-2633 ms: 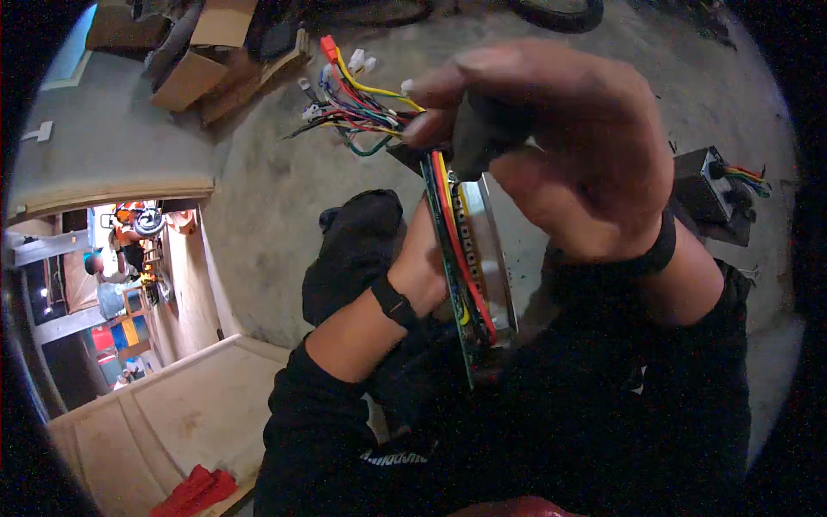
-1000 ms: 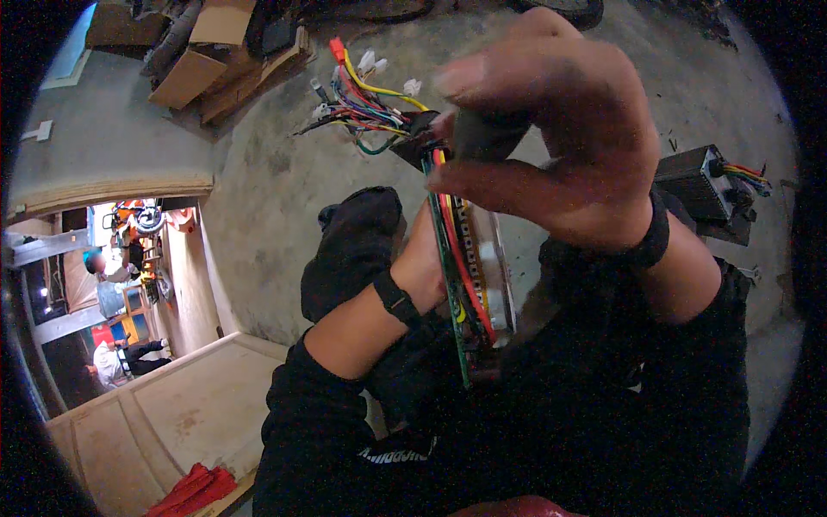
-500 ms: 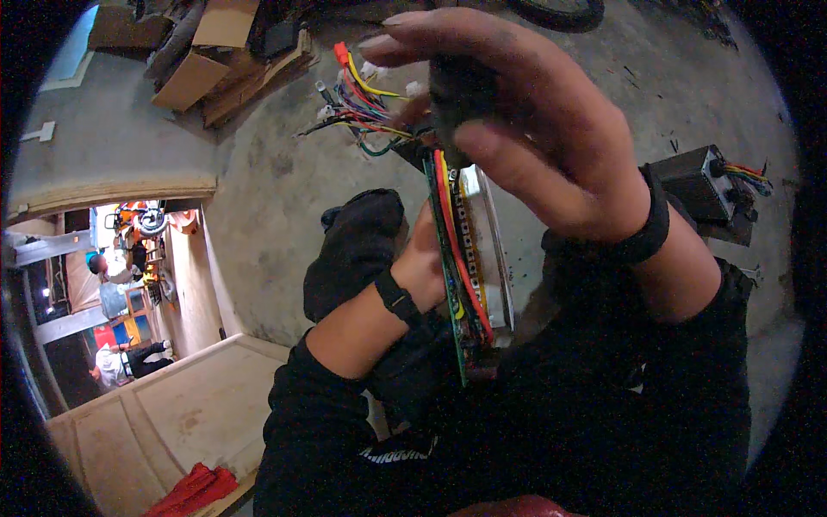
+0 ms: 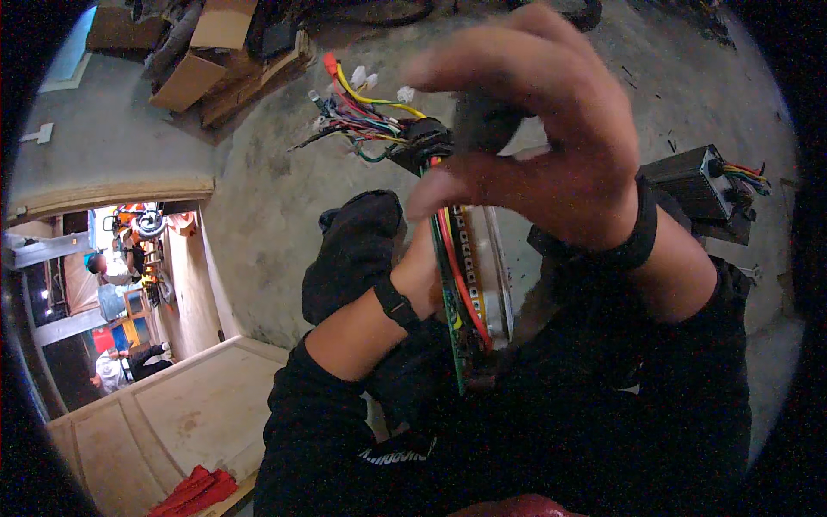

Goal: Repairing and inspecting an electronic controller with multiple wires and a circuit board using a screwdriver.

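Observation:
My left hand [image 4: 420, 272] grips an opened electronic controller with a circuit board [image 4: 468, 276] from its left side; its fingers are hidden behind the board. The unit stands on edge above my lap, with thick red, yellow and green wires along it. At its far end a black rubber grommet [image 4: 428, 136] gathers a wire bundle [image 4: 366, 121] tipped with white and red connectors. Over that end hovers my right hand [image 4: 560, 142], blurred, thumb and fingers curved and apart. A dark shape [image 4: 487, 121] shows in the gap between them; I cannot make out what it is.
A finned metal controller box [image 4: 685, 185] with coloured wires lies on the concrete floor at right. Cardboard boxes [image 4: 191, 77] are piled at far left. A wooden panel [image 4: 189, 405] with a red cloth [image 4: 196, 491] is at lower left. Through a doorway, people and motorbikes show.
My right hand has shifted slightly down and its thumb has swung left past the wires. The grommet is now uncovered. The controller and wire bundle have tilted a little left.

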Demonstrator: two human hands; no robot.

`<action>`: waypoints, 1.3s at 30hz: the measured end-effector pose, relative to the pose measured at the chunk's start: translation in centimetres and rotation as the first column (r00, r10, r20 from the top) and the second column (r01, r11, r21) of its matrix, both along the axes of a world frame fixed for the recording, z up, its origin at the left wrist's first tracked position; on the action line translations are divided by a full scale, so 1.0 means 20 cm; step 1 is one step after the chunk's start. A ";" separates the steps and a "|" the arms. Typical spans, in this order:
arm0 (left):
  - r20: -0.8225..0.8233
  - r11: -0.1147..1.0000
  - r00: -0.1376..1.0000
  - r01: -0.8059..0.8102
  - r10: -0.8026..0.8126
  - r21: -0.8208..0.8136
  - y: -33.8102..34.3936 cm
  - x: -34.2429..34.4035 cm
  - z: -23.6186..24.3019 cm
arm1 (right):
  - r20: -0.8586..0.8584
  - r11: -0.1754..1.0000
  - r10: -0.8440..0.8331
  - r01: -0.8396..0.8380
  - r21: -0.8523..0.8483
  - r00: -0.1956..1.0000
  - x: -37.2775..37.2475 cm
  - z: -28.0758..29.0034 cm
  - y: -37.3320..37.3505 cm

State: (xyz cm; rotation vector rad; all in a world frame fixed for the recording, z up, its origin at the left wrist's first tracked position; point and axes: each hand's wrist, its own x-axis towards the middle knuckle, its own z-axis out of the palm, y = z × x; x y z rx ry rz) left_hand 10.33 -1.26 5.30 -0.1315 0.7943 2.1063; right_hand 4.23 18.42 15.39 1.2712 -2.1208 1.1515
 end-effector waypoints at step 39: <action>0.287 0.939 0.939 -0.087 0.189 -0.334 0.10 0.07 0.04 | 0.115 0.902 -0.075 0.116 -0.415 0.991 0.05 -0.12 -0.13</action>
